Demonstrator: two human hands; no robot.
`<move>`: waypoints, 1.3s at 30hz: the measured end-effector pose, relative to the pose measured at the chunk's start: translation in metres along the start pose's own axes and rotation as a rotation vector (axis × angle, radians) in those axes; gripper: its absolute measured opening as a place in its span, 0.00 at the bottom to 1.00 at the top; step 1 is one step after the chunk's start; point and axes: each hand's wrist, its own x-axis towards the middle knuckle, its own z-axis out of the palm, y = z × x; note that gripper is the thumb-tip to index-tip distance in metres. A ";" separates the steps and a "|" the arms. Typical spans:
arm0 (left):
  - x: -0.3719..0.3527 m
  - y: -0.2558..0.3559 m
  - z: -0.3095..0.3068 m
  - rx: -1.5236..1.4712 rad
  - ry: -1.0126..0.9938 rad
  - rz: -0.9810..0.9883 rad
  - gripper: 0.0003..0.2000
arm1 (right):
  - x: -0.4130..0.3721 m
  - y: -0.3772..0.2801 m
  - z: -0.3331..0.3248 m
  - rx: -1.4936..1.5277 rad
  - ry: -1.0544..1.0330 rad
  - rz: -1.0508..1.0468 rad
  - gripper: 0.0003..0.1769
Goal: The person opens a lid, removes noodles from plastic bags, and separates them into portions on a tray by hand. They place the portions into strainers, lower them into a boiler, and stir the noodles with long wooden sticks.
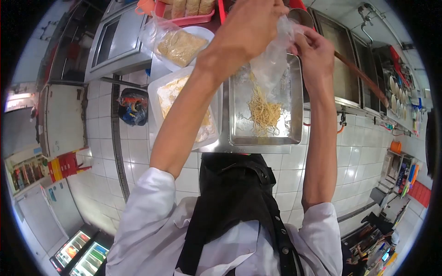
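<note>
My left hand [251,27] and my right hand [313,48] both grip the top of a clear plastic bag [272,62] held upside down over a steel tray [239,106]. Yellow noodles [264,112] hang out of the bag's mouth and pile up in the middle of the tray. My forearms reach forward from white sleeves over a black apron.
A white tray of pale food [168,99] sits left of the steel tray. Behind it a bagged portion of crumbs [179,46] lies on a white plate. A red tray [193,18] stands at the back, a steel appliance [115,43] at the left, a sink [350,69] at the right. White tiled floor below.
</note>
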 end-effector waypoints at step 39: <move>-0.241 0.029 -0.104 -0.640 0.664 -1.081 0.12 | -0.079 0.057 -0.023 -1.174 0.103 -0.094 0.05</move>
